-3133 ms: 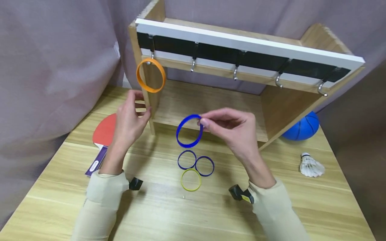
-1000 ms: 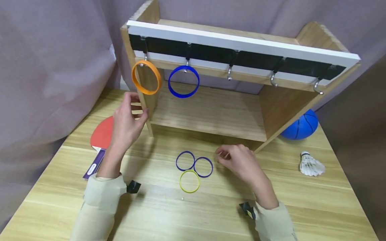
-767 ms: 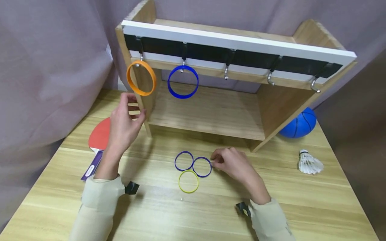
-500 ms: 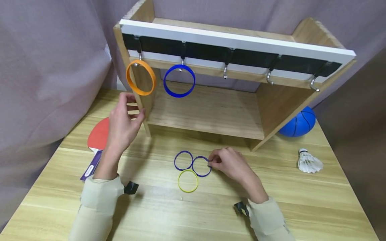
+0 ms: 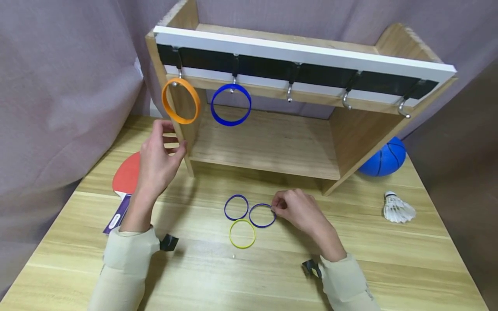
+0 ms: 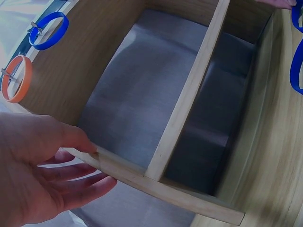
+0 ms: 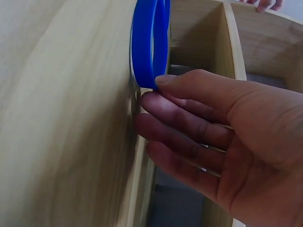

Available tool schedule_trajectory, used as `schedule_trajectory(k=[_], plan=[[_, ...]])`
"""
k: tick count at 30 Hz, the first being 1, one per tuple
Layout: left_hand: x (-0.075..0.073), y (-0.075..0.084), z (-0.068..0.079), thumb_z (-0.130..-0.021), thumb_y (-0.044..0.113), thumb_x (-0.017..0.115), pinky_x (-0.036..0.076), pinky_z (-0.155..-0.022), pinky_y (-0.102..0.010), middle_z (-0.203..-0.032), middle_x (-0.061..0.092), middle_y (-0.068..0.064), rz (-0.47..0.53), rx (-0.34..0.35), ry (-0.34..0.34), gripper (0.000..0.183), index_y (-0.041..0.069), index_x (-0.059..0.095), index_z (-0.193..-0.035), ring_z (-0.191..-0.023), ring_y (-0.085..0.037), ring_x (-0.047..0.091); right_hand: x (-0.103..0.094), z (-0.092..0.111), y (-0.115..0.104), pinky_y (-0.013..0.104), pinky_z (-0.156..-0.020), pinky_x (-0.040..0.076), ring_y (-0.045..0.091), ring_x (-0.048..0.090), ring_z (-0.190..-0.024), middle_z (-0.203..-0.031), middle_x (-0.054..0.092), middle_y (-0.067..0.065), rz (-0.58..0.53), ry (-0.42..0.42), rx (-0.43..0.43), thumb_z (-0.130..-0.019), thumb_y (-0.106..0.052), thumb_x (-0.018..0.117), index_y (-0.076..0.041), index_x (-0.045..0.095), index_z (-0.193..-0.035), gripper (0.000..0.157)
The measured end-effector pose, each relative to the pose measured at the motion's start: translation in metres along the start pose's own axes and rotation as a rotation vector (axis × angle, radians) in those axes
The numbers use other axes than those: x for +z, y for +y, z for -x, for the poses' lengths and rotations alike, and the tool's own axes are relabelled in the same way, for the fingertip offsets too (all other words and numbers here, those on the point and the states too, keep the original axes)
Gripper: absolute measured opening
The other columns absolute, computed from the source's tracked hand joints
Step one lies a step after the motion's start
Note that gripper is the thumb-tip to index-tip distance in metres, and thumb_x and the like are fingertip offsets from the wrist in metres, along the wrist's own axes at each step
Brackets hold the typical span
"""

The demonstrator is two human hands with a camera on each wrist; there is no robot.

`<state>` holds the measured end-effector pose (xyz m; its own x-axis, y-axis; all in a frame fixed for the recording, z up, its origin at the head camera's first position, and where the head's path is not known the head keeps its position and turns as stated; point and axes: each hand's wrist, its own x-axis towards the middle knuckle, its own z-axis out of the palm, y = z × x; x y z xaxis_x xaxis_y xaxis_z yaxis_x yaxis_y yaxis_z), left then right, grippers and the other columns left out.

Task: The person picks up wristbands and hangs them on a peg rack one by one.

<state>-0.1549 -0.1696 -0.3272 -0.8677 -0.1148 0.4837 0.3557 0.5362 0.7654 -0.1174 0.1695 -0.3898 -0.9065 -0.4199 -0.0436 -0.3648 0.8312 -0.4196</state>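
Note:
My right hand point(image 5: 297, 209) pinches the right edge of a blue wristband point(image 5: 254, 224) between thumb and fingertips. In the right wrist view that blue band point(image 7: 144, 45) stands on edge against the thumb tip. Its held side is slightly raised off the table. A second blue wristband point(image 5: 225, 211) and a yellow wristband point(image 5: 242, 247) lie close beside it. My left hand point(image 5: 159, 160) grips the left side panel of the wooden shelf point(image 5: 264, 160), thumb on one face and fingers on the other. From the shelf's hooks hang an orange wristband point(image 5: 197, 106) and another blue wristband point(image 5: 231, 123).
Three more metal hooks point(image 5: 289, 93) run along the rack to the right. A red table tennis paddle point(image 5: 126, 172) lies left of the shelf. To the right are a blue ball point(image 5: 385, 160) and a shuttlecock point(image 5: 398, 209). A grey curtain point(image 5: 70, 86) backs the table.
The blue wristband held earlier now hangs on the second hook. My right hand has come down to the table and tilted up another blue wristband's right edge. The left hand keeps its grip.

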Motion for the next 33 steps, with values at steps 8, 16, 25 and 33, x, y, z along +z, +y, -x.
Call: schedule_trajectory(k=[8,16,25,33], plan=[[-0.002,0.001,0.000,-0.086,-0.002,0.067,0.061,-0.070,-0.023,-0.114,0.062,-0.012,-0.006,-0.002,0.000,0.039,0.001,0.050,-0.121,-0.094,-0.023,0.067,-0.007,0.001,-0.001,0.025,-0.063,0.055,0.002,0.059,-0.066,-0.071,0.064,-0.014,-0.021,0.051,-0.032,-0.082,-0.012,0.077,-0.017,0.073,-0.083,0.006],[-0.002,0.001,0.000,-0.086,-0.002,0.068,0.061,-0.070,-0.024,-0.115,0.062,-0.012,-0.006,-0.004,-0.010,0.040,0.001,0.050,-0.121,-0.094,-0.023,0.067,-0.022,0.006,-0.012,0.021,-0.064,0.059,0.006,0.066,-0.074,-0.082,0.070,-0.010,-0.263,0.213,-0.157,-0.082,-0.006,0.075,-0.015,0.072,-0.086,0.010],[-0.002,0.000,0.002,-0.087,-0.002,0.067,0.062,-0.072,-0.028,-0.117,0.061,-0.012,-0.015,-0.022,-0.003,0.039,0.000,0.049,-0.121,-0.096,-0.025,0.066,-0.081,0.017,-0.070,0.025,-0.072,0.058,0.020,0.067,-0.081,-0.088,0.073,0.009,-0.717,0.477,-0.329,-0.081,0.008,0.075,0.002,0.074,-0.091,0.012],[-0.001,0.002,0.002,-0.086,-0.002,0.068,0.061,-0.071,-0.027,-0.116,0.062,-0.013,-0.020,-0.008,-0.004,0.039,0.001,0.050,-0.121,-0.095,-0.025,0.067,-0.115,0.002,-0.098,0.032,-0.078,0.060,0.033,0.069,-0.085,-0.095,0.069,0.026,-1.244,0.890,-0.455,-0.082,0.016,0.069,0.019,0.066,-0.097,0.016]])
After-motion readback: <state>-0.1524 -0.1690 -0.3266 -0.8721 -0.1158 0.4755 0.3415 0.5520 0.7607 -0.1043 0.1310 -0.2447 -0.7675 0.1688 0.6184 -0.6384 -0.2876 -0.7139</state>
